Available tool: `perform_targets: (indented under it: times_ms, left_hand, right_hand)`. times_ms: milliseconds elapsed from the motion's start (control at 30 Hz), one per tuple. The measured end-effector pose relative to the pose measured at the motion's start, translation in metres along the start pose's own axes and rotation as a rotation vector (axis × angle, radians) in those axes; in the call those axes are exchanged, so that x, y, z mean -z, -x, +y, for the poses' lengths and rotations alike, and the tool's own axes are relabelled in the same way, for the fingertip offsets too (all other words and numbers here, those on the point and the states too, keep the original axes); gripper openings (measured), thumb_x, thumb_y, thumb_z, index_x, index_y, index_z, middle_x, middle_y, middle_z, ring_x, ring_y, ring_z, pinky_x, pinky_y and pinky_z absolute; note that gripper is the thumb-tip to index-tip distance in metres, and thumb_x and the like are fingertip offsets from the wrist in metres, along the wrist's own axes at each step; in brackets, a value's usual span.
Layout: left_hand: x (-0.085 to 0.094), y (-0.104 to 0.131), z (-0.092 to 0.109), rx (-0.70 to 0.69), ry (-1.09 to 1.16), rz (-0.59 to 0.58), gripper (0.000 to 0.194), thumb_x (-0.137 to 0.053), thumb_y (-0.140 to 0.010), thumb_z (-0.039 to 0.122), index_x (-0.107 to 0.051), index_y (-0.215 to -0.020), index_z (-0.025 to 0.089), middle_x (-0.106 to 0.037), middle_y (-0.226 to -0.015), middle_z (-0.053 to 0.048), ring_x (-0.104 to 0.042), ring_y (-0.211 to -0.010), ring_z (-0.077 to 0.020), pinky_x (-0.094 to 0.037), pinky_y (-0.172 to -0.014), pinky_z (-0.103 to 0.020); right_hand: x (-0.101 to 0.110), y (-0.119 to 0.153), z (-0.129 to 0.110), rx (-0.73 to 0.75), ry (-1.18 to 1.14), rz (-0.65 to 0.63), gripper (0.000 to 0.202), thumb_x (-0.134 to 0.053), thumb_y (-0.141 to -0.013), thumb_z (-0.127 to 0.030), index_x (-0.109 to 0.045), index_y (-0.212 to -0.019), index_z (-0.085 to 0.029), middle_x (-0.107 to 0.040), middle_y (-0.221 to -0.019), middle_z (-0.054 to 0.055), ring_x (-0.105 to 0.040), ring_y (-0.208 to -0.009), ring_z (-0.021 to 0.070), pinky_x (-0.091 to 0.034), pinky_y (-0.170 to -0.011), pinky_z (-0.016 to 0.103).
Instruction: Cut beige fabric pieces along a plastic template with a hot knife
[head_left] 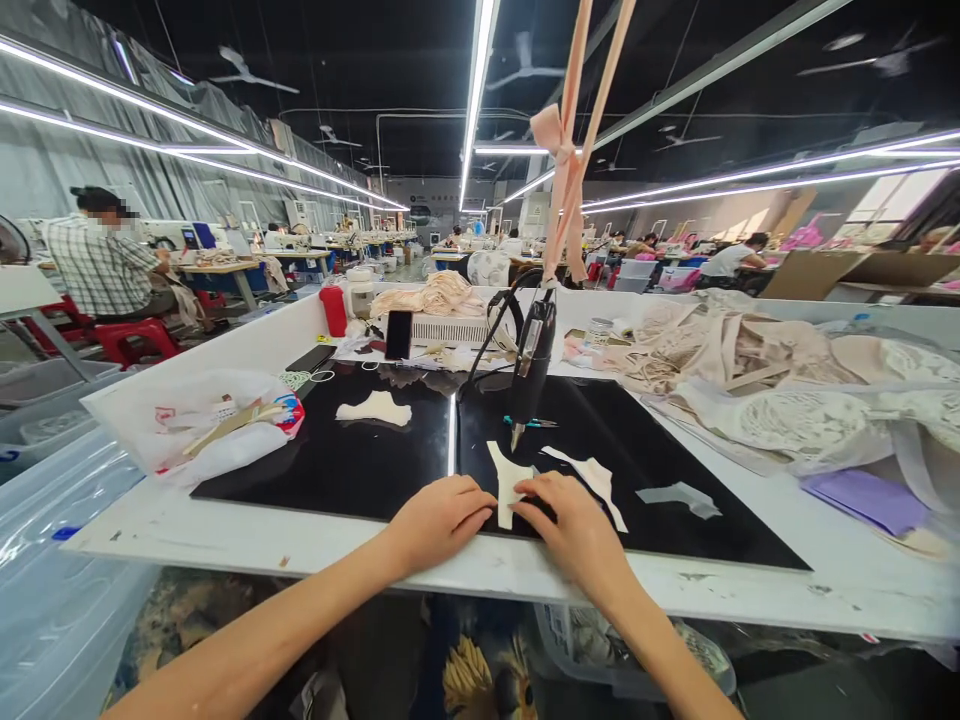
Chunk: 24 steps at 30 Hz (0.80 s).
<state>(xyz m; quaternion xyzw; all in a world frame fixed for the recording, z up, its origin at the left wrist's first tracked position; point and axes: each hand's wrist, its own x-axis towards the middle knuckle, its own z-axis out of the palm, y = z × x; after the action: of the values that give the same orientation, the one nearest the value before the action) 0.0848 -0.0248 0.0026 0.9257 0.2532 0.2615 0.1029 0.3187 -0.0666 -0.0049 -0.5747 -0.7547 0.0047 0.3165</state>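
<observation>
A cream fabric piece [506, 478] lies on the black board [300, 465], between my hands. My left hand [444, 515] is at its left edge, fingers pressed together, fingertips touching or very near it. My right hand [564, 515] has thumb and fingers closed on its right edge. Just above the piece hangs a black hot-air tool [531, 360], nozzle down, tied to peach fabric strips [564, 170]. To the right lie another cream piece [596, 475] and a pale translucent piece [681, 496]. A further cream piece [375, 408] rests on the board's left part.
Small teal-handled snips [536, 423] lie behind the nozzle. A plastic bag [217, 420] of scraps stands left. Beige lace garments [787, 390] and purple cloth [866, 500] are at right. A phone [398, 335] stands at the back. A person [105, 255] sits far left.
</observation>
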Motion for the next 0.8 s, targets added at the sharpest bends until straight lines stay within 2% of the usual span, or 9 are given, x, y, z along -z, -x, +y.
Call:
perform_targets:
  times_ms: [133, 267, 633, 800]
  left_hand:
    - [-0.002, 0.000, -0.001, 0.031, -0.011, 0.007, 0.025, -0.046, -0.107, 0.024, -0.070, -0.111, 0.018, -0.069, -0.101, -0.006, -0.065, -0.096, -0.0189, -0.051, -0.091, -0.032]
    - [-0.002, -0.001, 0.000, 0.033, -0.019, 0.002, 0.024, -0.047, -0.107, 0.023, -0.070, -0.113, 0.019, -0.069, -0.102, -0.005, -0.065, -0.098, -0.0190, -0.051, -0.092, -0.032]
    - [-0.006, -0.002, -0.002, -0.048, -0.058, -0.035, 0.025, -0.048, -0.108, 0.027, -0.067, -0.123, 0.022, -0.066, -0.103, -0.004, -0.063, -0.095, -0.0184, -0.050, -0.088, -0.032]
    - [-0.005, -0.004, 0.001, -0.105, -0.144, -0.052, 0.021, -0.052, -0.107, 0.028, -0.068, -0.119, 0.021, -0.064, -0.103, -0.004, -0.061, -0.091, -0.0185, -0.049, -0.086, -0.033]
  right_hand:
    - [-0.011, -0.001, -0.010, -0.006, -0.087, -0.073, 0.023, -0.052, -0.101, -0.033, -0.070, -0.089, -0.023, -0.070, -0.091, 0.005, -0.065, -0.088, 0.0245, -0.048, -0.080, 0.036]
    - [-0.013, -0.003, -0.013, -0.045, -0.140, -0.080, 0.027, -0.048, -0.101, -0.030, -0.071, -0.088, -0.023, -0.071, -0.092, 0.006, -0.064, -0.090, 0.0258, -0.046, -0.083, 0.038]
    - [-0.005, -0.007, -0.012, -0.170, -0.242, -0.152, 0.032, -0.047, -0.099, -0.040, -0.069, -0.082, -0.024, -0.068, -0.082, 0.003, -0.064, -0.082, 0.0227, -0.047, -0.077, 0.034]
    - [-0.003, -0.011, -0.010, -0.239, -0.251, -0.171, 0.035, -0.045, -0.096, -0.046, -0.063, -0.077, -0.023, -0.068, -0.078, 0.004, -0.063, -0.076, 0.0227, -0.048, -0.074, 0.034]
